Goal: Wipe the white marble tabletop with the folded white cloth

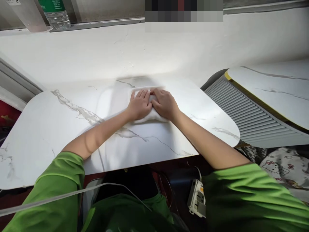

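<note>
A soft white folded cloth (153,115) lies on the white marble-patterned table (79,135), under both hands. My left hand (140,104) rests flat on its left part, fingers stretched out and slightly apart, pointing to the far edge. On its right part lies my right hand (166,104), with the thumb held out toward the left hand and the fingers over the far side. Both palms press on the cloth from above; neither hand is closed around it. The hands cover much of the cloth, and its edges look a little blurred.
A white wall rises behind the table. On the ledge above stand a water bottle (56,16) and a clear cup (30,16). At right is another marble-topped table (272,87) with a ribbed side. Below hang a power strip (196,198) and a white cable (72,192).
</note>
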Demonstrator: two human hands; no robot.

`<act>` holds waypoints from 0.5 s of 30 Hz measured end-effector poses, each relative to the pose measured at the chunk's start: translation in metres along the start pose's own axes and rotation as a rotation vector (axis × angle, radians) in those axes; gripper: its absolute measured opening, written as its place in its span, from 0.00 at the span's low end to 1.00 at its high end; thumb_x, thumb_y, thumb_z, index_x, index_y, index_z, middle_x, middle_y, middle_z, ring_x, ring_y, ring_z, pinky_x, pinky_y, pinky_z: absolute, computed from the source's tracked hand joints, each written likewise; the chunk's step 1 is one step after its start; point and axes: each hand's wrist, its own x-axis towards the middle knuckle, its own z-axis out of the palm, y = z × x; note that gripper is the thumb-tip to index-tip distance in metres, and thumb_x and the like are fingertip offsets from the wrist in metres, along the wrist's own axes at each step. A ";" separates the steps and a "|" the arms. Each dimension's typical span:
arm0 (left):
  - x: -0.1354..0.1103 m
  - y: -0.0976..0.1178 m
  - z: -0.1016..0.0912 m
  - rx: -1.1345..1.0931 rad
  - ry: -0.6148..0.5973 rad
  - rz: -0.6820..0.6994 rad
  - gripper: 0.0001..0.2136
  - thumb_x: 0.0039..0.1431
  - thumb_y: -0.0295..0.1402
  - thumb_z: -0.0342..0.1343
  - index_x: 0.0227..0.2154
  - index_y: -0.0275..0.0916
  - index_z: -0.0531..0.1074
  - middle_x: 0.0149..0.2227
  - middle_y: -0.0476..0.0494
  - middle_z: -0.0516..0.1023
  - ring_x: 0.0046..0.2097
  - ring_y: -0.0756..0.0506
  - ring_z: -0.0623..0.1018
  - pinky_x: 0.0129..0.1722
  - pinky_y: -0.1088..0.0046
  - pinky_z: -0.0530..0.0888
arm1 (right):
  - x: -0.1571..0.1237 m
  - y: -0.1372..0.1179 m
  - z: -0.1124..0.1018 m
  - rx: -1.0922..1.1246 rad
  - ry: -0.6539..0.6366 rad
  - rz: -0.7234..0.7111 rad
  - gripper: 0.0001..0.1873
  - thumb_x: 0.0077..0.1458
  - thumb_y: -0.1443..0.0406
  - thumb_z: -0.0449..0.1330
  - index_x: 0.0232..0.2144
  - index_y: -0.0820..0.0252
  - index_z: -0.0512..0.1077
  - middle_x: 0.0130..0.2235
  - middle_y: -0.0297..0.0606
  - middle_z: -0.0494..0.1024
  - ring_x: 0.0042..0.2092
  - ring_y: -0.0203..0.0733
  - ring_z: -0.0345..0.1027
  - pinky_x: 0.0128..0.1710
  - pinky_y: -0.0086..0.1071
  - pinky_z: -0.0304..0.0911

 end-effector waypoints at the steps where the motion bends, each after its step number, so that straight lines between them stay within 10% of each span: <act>1: 0.013 -0.009 -0.001 0.000 0.015 -0.007 0.27 0.69 0.33 0.36 0.68 0.28 0.51 0.71 0.36 0.51 0.72 0.41 0.50 0.70 0.53 0.43 | 0.014 0.005 0.006 -0.006 -0.001 0.007 0.17 0.52 0.68 0.49 0.43 0.59 0.70 0.45 0.50 0.79 0.49 0.56 0.70 0.53 0.49 0.64; 8: 0.080 -0.050 -0.002 0.001 0.085 -0.033 0.26 0.69 0.33 0.35 0.67 0.34 0.54 0.70 0.38 0.54 0.71 0.41 0.53 0.69 0.49 0.45 | 0.086 0.036 0.038 -0.064 0.001 0.088 0.19 0.53 0.69 0.48 0.45 0.60 0.69 0.47 0.51 0.79 0.49 0.57 0.69 0.53 0.51 0.61; 15: 0.078 -0.052 -0.001 0.009 0.069 -0.053 0.26 0.70 0.34 0.35 0.68 0.35 0.52 0.71 0.41 0.52 0.71 0.41 0.51 0.69 0.51 0.44 | 0.081 0.037 0.040 -0.078 -0.008 0.066 0.20 0.55 0.69 0.46 0.48 0.61 0.68 0.49 0.51 0.78 0.52 0.57 0.68 0.56 0.52 0.58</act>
